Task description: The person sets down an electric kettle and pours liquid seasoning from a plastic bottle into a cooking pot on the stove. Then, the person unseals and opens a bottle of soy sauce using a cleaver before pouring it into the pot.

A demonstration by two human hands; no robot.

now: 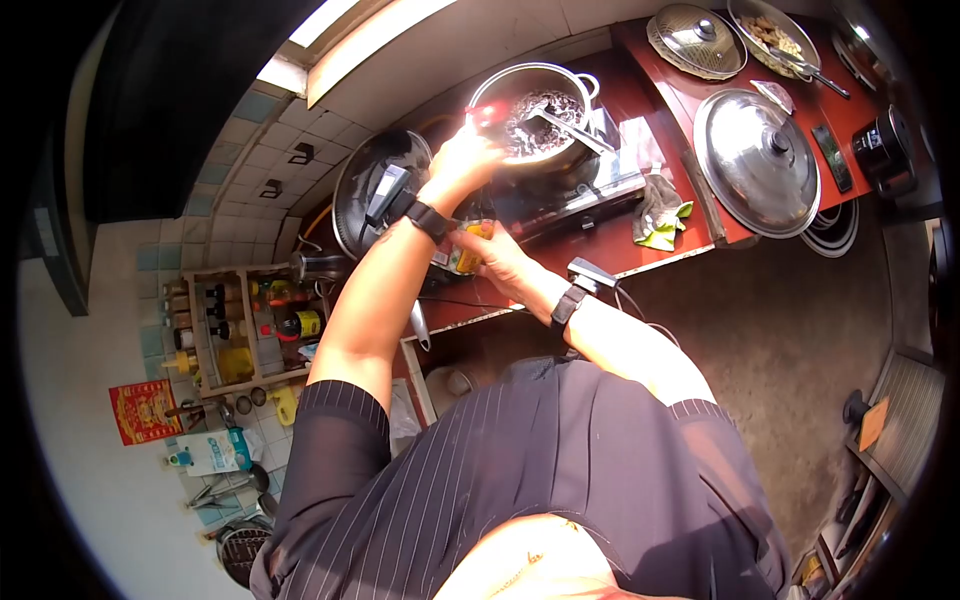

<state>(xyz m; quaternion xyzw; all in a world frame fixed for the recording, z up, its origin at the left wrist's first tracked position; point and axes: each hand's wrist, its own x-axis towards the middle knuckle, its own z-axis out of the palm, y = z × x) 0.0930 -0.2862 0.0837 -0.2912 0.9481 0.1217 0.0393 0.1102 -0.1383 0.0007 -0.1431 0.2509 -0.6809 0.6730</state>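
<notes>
My right hand (505, 262) is wrapped round a bottle (468, 252) with a yellow label, held low in front of the stove. My left hand (463, 163) is raised at the near left rim of a deep pot (530, 72). Its fingers look closed, but strong light washes them out. A blurred red patch shows at its fingertips, and I cannot make out what it is. In the pot is dark, bubbly-looking liquid with pieces in it. A ladle (572, 128) rests in the liquid, its handle leaning over the right rim.
A dark wok (352, 200) stands left of the pot. A cloth (660, 215) hangs at the counter edge. Farther right are a big steel lid (735, 150), a covered pan (697, 42) and a pan of food (770, 22). A shelf (232, 300) of bottles is at the left.
</notes>
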